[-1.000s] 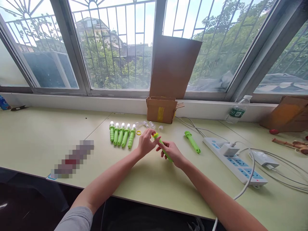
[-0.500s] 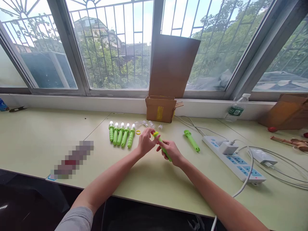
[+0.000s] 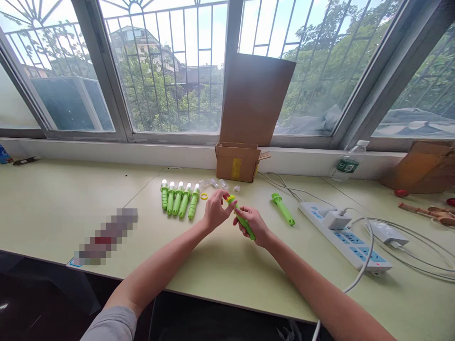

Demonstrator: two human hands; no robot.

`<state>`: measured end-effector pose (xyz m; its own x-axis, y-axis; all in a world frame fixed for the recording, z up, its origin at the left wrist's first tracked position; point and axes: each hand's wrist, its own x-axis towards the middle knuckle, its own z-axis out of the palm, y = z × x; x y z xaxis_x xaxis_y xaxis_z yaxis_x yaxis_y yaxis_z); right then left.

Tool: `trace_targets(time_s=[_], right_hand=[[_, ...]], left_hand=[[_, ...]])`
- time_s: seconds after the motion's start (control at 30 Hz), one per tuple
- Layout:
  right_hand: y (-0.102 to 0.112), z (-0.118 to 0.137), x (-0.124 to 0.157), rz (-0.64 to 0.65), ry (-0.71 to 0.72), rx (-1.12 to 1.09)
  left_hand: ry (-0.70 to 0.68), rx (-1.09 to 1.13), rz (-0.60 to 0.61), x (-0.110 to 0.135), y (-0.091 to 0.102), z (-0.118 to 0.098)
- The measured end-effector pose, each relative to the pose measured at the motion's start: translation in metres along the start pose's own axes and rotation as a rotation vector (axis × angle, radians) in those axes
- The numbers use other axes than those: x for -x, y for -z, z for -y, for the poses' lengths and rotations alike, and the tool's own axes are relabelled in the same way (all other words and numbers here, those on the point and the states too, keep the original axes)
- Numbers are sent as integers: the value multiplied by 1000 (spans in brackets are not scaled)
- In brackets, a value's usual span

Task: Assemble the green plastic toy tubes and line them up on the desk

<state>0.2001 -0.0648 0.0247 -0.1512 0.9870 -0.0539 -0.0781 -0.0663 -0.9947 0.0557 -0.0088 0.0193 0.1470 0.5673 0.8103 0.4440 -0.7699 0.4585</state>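
Observation:
My right hand (image 3: 254, 224) is wrapped round a green plastic tube (image 3: 250, 233), held tilted with its lower end toward me. At the tube's upper end sits a yellow ring (image 3: 231, 198), with the fingers of my left hand (image 3: 217, 208) closed on it. Left of my hands, several green tubes with white caps (image 3: 180, 199) lie side by side. Beside them is a loose yellow ring (image 3: 204, 195). Clear plastic pieces (image 3: 214, 183) and a small white part (image 3: 236, 188) lie just beyond my fingers. Another green tube (image 3: 283, 209), without a white cap, rests to the right.
A cardboard box (image 3: 236, 162) stands at the back by the window. On the right are a power strip (image 3: 350, 241) with cables, a white adapter (image 3: 387, 233), a plastic bottle (image 3: 348, 163) and wooden pieces (image 3: 426, 211). A blurred-out object (image 3: 108, 237) lies left near the table's front edge.
Both hands stay almost in place on the tube and ring. The tube's lower end has shifted very slightly toward me and to the right.

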Motion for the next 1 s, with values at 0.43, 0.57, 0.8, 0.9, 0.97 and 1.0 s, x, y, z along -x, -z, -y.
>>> trace_targets(time_s=[0.43, 0.57, 0.8, 0.9, 0.97, 1.0], right_hand=[[1, 3, -1, 21, -3, -52], [2, 3, -1, 20, -3, -59], [3, 3, -2, 35, -25, -87], [4, 3, -2, 54, -36, -100], [5, 4, -2, 60, -43, -107], [5, 4, -1, 65, -46, -111]], left_hand=[[-35, 4, -9, -1, 0, 0], [-31, 6, -6, 0, 0, 0], [-33, 4, -2, 0, 1, -1], [-40, 11, -1, -1, 1, -1], [-47, 20, -4, -1, 2, -1], [-49, 26, -6, 0, 2, -1]])
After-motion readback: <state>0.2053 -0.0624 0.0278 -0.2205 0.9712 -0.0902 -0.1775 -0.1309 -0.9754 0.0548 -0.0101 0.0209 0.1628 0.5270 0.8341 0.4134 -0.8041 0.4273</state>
